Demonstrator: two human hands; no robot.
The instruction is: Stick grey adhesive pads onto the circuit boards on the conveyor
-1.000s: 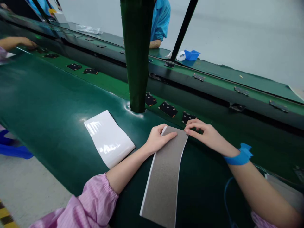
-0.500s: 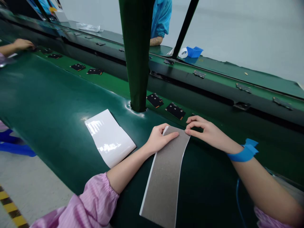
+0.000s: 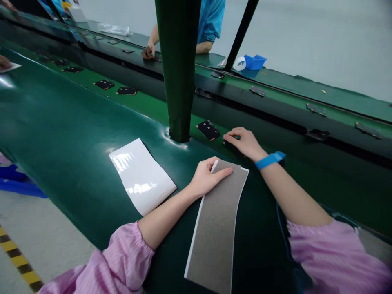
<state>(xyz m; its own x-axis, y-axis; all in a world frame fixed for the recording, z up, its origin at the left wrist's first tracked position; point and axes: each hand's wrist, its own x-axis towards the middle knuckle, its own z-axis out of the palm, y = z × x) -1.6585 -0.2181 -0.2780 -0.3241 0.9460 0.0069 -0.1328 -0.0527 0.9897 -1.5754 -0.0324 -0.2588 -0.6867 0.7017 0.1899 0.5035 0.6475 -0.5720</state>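
My left hand (image 3: 206,178) grips the top end of a long grey sheet (image 3: 218,220) with a white backing, thumb on its face and fingers behind. At the sheet's top right corner a small strip of white backing shows bare. My right hand (image 3: 243,143), a blue band (image 3: 270,160) around its wrist, is over a dark circuit board on the green belt. Its thumb and forefinger are pinched together at the board's left end; whatever lies between them is too small to make out. The hand covers most of that board. Another black circuit board (image 3: 208,130) lies just left of it.
A glossy white sheet (image 3: 142,179) lies on the green mat left of my forearm. A green post (image 3: 178,81) rises ahead. More boards (image 3: 126,90) lie along the belt. Across the line are a co-worker's hand (image 3: 149,51), a blue bin (image 3: 255,62) and a tape roll (image 3: 239,63).
My right hand has left the grey sheet's top right corner and moved up and left onto the board. White backing now shows at that corner. A co-worker's hand has appeared left of the post.
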